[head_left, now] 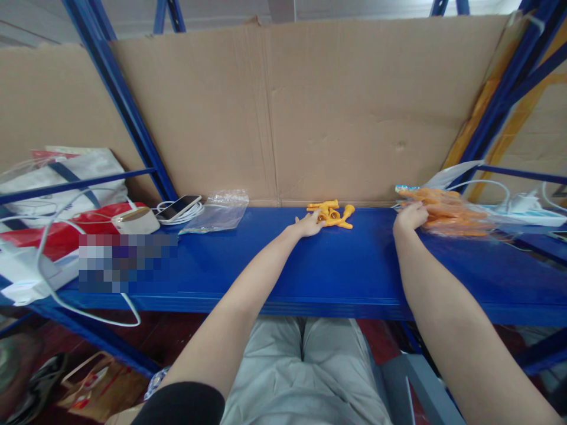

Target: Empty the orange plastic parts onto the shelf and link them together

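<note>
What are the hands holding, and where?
The right hand grips one end of the bag of orange pieces. The left hand touches the loose orange pieces; its grip cannot be told.

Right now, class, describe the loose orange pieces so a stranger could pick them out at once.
Find the long blue shelf backed by brown cardboard. Near its middle, close to the cardboard, lies a small pile of orange pieces at the left hand. Unlike the bag of orange pieces by the right hand, these lie loose.

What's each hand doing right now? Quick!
Left hand: touching the yellow pieces; grip cannot be told.
Right hand: closed on the bag.
</note>
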A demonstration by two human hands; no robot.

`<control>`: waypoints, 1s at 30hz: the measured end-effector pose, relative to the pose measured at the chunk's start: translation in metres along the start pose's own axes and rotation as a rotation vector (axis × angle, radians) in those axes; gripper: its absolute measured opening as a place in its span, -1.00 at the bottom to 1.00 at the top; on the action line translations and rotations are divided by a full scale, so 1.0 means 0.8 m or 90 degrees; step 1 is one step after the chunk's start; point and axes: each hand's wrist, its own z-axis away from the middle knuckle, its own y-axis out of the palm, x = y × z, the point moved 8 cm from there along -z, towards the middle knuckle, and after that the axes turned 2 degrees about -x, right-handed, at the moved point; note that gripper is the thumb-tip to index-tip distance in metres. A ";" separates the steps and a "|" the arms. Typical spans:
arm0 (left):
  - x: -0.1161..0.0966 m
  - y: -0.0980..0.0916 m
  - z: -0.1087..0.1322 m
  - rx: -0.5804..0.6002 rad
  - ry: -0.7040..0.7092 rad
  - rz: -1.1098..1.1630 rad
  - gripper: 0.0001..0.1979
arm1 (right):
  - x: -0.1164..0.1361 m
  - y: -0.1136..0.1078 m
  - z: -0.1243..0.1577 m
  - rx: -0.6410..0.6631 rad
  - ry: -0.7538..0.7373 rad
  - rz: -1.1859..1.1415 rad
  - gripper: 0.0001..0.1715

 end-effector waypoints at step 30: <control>0.092 -0.056 0.037 -0.237 0.058 0.096 -0.18 | 0.166 0.097 0.225 0.740 -0.213 -0.292 -0.49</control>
